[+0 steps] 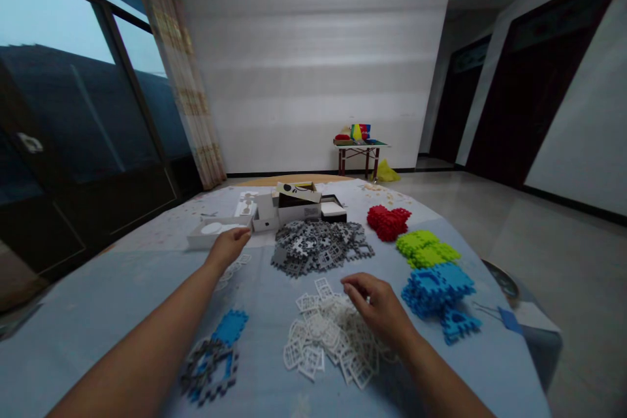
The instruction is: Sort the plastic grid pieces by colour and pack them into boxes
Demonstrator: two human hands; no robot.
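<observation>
My left hand (230,247) reaches forward beside a white open box (198,236), its fingers drawn together; whatever they may hold is too small to see. Under and beside that wrist lie a few white lattice pieces (238,266). Over the upper right of a pile of white lattice pieces (318,330) is my right hand (369,297), its thumb and fingers curled close, with any held item hidden. A heap of grey interlocking pieces (313,245) sits between and beyond the hands. Near my left forearm are grey joined pieces (210,369) and a blue piece (231,326).
Red (388,222), lime green (426,249) and blue pieces (435,290) are stacked at the right. Several boxes (298,209) stand behind the grey heap. A stool with a round tray (502,279) is beside the table's right edge. A small table (362,145) stands by the wall.
</observation>
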